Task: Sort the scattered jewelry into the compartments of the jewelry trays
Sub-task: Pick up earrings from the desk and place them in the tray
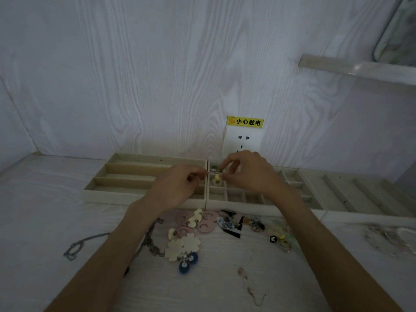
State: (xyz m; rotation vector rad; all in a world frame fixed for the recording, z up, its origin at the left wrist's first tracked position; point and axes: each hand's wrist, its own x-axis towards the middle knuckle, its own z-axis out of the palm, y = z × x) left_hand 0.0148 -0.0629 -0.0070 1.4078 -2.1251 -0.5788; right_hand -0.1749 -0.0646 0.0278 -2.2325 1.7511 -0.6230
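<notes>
Sorting has barely begun: the right hand (pixel 247 172) pinches a small yellow earring (pixel 217 177) over the middle tray (pixel 225 204), the left hand (pixel 180 183) seemingly pinching something tiny, while most jewelry (pixel 202 228) litters the counter (pixel 45 210).

Three beige jewelry trays (pixel 144 194) stand in a row, one by the left hand (pixel 177 188), one under the right hand (pixel 249 174), one further right. Nearer than the hands lie two blue round earrings (pixel 188 262), two cream flower pieces (pixel 182 245), two pink ring-shaped pieces (pixel 206 224) and two chains (pixel 74 248). One wall socket (pixel 242 140) sits beyond the right hand.
</notes>
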